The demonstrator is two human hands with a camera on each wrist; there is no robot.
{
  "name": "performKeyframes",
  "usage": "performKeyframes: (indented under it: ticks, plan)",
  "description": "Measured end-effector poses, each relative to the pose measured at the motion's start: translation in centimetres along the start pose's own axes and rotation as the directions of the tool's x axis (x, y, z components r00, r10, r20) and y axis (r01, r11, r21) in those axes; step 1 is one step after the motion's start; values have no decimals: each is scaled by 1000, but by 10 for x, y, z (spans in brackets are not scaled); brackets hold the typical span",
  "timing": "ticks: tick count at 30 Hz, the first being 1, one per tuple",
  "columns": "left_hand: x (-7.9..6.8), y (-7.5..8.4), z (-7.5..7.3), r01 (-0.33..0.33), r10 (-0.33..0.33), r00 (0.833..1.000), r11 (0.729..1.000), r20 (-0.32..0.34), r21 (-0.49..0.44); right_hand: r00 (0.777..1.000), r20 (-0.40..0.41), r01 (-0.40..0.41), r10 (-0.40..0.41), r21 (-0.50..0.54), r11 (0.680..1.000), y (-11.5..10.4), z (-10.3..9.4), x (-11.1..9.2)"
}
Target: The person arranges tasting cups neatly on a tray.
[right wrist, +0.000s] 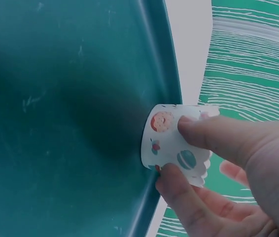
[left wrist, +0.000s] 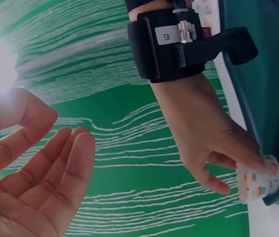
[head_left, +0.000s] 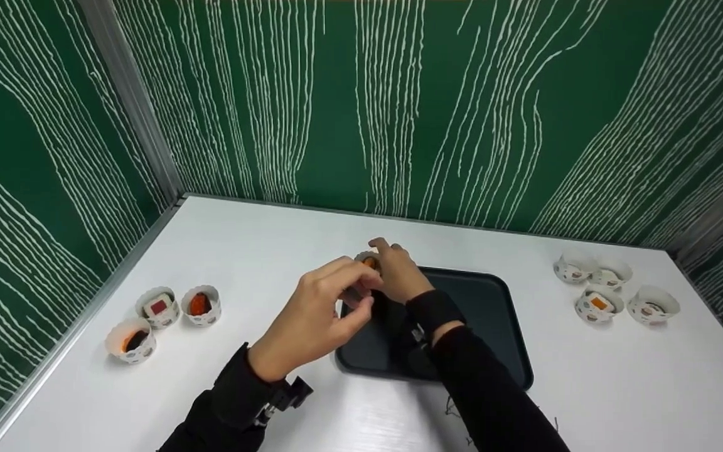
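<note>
My right hand (head_left: 401, 274) pinches a white paper baking cup (right wrist: 166, 147) printed with donuts and macarons, thumb on one side and fingers on the other. That cup is at the far left corner of the dark tray (head_left: 477, 314); in the head view something orange (head_left: 369, 262) shows inside it. Near it, my left hand (head_left: 314, 314) hovers over the tray's left side with bent, relaxed fingers. The left wrist view shows this left hand (left wrist: 41, 173) holding nothing, its thumb apart from the fingertips.
Three paper cups with small sweets stand at the left: one orange-lined (head_left: 120, 342), one with a white square piece (head_left: 158, 306), one with a red piece (head_left: 200, 304). Several more cups (head_left: 599, 307) group at the right. Green walls enclose the white table (head_left: 261, 232).
</note>
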State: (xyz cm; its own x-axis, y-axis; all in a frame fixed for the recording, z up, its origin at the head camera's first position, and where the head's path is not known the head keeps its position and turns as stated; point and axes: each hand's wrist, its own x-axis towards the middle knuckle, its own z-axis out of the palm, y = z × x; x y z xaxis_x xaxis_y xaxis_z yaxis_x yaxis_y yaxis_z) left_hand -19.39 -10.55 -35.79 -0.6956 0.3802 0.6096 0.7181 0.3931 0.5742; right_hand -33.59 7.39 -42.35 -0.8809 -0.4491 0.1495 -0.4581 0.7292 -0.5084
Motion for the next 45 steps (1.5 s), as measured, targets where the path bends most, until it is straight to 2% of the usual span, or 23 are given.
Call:
performKeyframes:
  ticks: [8,21,30,38,45]
  plan:
    - [1,-1,2,-2,3,1000,1000,15,-8,998,18,-55,55,-21,998,6,-12,-9]
    - [1,-3,0,0,-2,999,999,47,32,1000,-18,12,-12,-16,1000,12,-33,-32]
    - [2,-5,6,4,-8,997,999,79,54,999,13,-39,38,39,998,18,-49,-53]
    - [0,-8,12,27,-31,992,999,119,34,1000,-16,-24,25,85,996,22,-61,-81]
    - [0,-9,15,44,-50,987,998,151,42,997,-72,11,-6,79,997,19,-69,-111]
